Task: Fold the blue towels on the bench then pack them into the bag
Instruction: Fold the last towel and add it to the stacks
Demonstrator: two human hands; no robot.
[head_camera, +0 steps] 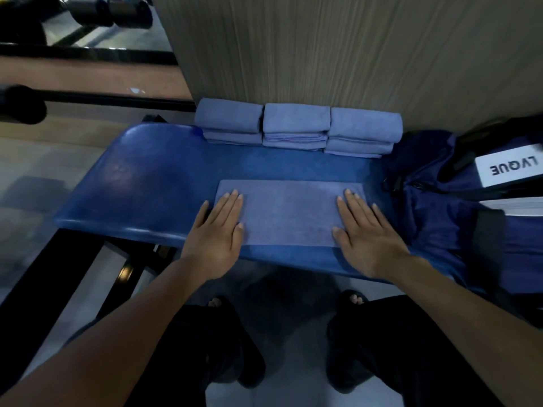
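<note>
A blue towel (289, 212) lies flat as a folded rectangle on the blue padded bench (147, 183). My left hand (219, 230) presses its left end with straight fingers. My right hand (367, 233) lies flat on its right end the same way. Three stacks of folded blue towels (296, 124) stand in a row at the back of the bench against the wall. A dark blue bag (440, 207) sits at the bench's right end, touching it, with a white label reading LVQUE.
A wood-grain wall panel (338, 48) rises right behind the bench. Black gym bars and weights (88, 13) stand at the far left. My legs and sandalled feet (355, 298) are on the grey floor below the bench's front edge.
</note>
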